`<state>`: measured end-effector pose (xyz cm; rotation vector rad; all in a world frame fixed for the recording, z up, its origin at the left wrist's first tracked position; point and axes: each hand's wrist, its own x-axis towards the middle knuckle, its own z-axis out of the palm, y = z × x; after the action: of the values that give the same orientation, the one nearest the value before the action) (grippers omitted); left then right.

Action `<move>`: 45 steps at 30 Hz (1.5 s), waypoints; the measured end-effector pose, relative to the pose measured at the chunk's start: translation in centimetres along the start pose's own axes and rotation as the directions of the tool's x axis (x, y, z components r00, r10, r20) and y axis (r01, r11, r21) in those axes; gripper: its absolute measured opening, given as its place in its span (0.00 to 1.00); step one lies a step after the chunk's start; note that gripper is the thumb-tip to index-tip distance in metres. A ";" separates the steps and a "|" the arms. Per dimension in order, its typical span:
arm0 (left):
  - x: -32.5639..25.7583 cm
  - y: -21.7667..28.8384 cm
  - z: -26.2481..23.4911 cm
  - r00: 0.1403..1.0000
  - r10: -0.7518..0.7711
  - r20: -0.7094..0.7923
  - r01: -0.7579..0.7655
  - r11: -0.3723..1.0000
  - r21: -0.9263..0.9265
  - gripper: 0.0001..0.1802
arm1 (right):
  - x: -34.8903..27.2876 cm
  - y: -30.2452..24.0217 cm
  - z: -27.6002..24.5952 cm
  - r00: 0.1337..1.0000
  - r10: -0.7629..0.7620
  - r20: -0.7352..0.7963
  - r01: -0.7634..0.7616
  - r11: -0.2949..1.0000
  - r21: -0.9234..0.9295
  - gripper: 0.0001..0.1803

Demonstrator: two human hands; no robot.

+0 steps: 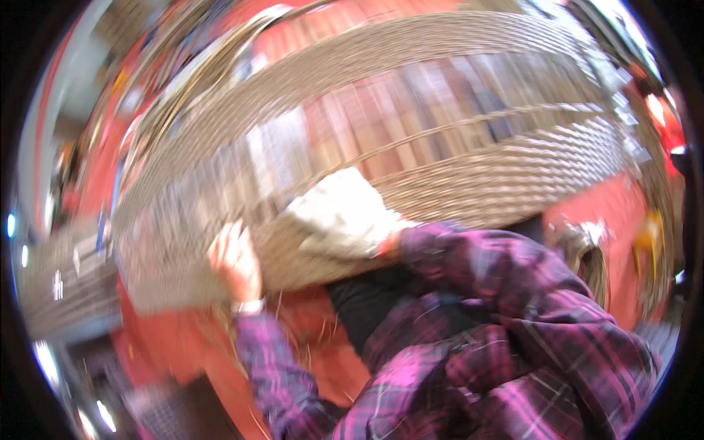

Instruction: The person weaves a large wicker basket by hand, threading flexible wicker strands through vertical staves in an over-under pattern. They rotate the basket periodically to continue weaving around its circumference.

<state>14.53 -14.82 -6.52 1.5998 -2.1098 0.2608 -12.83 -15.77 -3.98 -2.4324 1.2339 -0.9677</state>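
head cam, looks down, close.

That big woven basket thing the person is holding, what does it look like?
The basket is a large, open frame woven from pale tan cane or reed, blurred by motion. Tight woven bands run along its top and lower edge, with spaced upright ribs between that let the red floor show through. It lies tipped on its side. The bare left hand grips its lower edge, and the right hand, in a pale glove, presses against the weave.
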 end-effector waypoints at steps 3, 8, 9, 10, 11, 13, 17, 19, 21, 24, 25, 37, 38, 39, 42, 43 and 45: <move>1.7 0.2 0.4 0.996 0.027 0.087 -0.042 0.985 0.167 0.13 | -0.8 0.7 -1.5 0.991 -0.133 -0.011 0.133 0.991 0.003 0.23; 4.5 0.1 0.6 0.994 -0.008 0.109 -0.008 0.989 0.148 0.10 | -5.0 3.6 -7.7 0.945 -0.313 -0.092 0.316 0.948 0.031 0.26; 5.0 0.1 0.5 0.991 -0.044 0.123 0.028 0.991 0.130 0.09 | -6.4 5.1 -9.7 0.980 -0.197 0.034 0.191 0.974 0.121 0.24; 5.4 0.1 0.4 0.984 -0.090 0.153 0.072 0.990 0.119 0.08 | -8.1 6.8 -12.0 0.986 -0.144 -0.083 0.152 0.984 0.091 0.20; 5.6 0.1 0.3 0.984 -0.110 0.142 0.091 0.986 0.136 0.08 | -10.0 8.8 -14.6 0.980 -0.086 -0.178 0.093 0.995 0.032 0.16; 5.9 0.4 -0.2 0.994 -0.084 0.073 0.074 0.990 0.122 0.06 | -13.1 13.3 -19.8 0.973 0.172 -0.156 -0.193 0.972 -0.133 0.11; 6.8 1.4 -0.8 0.994 0.020 0.110 -0.026 0.998 0.053 0.04 | -21.9 21.8 -30.7 0.655 0.542 -0.526 -0.736 0.616 -0.282 0.13; 7.6 1.8 -0.8 0.980 -0.004 0.201 0.002 1.000 0.012 0.04 | -25.8 26.0 -35.5 0.542 0.499 -0.676 -0.811 0.522 -0.265 0.16; 8.6 2.0 -0.6 0.951 -0.056 0.303 0.059 0.998 -0.001 0.05 | -28.9 29.6 -39.1 0.462 0.522 -0.717 -0.855 0.476 -0.205 0.20; 10.1 2.0 -0.7 0.897 -0.142 0.419 0.149 0.989 0.018 0.05 | -30.9 33.5 -43.1 0.230 0.797 -0.559 -0.828 0.462 0.317 0.18; 10.5 1.9 -0.8 0.879 -0.168 0.446 0.172 0.985 0.032 0.05 | -31.3 34.0 -43.9 0.142 0.835 -0.532 -0.771 0.430 0.469 0.16; 12.6 1.6 -0.7 0.821 -0.312 0.478 0.281 0.950 0.137 0.07 | -30.1 35.2 -46.6 0.054 0.961 -0.270 -0.575 0.251 0.779 0.09; 12.6 1.6 -0.6 0.823 -0.315 0.473 0.283 0.949 0.139 0.07 | -29.9 35.3 -46.7 0.149 0.935 -0.321 -0.666 0.335 0.666 0.09; 12.6 1.5 -0.7 0.826 -0.318 0.466 0.285 0.948 0.142 0.07 | -29.7 35.4 -47.0 0.176 0.913 -0.367 -0.758 0.364 0.541 0.09; 12.9 1.2 -0.3 0.838 -0.318 0.443 0.288 0.948 0.137 0.07 | -28.7 36.4 -47.7 0.301 0.819 -0.489 -0.801 0.495 0.337 0.11; 13.1 1.1 -0.2 0.843 -0.315 0.436 0.285 0.949 0.136 0.08 | -28.1 37.1 -47.8 0.316 0.814 -0.487 -0.802 0.503 0.321 0.11; 13.5 0.8 0.3 0.851 -0.314 0.420 0.283 0.949 0.136 0.08 | -26.6 38.6 -48.1 0.367 0.793 -0.486 -0.806 0.532 0.258 0.12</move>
<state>10.97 -26.27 -0.23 2.1629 -2.1302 -0.1517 -79.75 -14.81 1.32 -1.1352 2.3010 -1.3040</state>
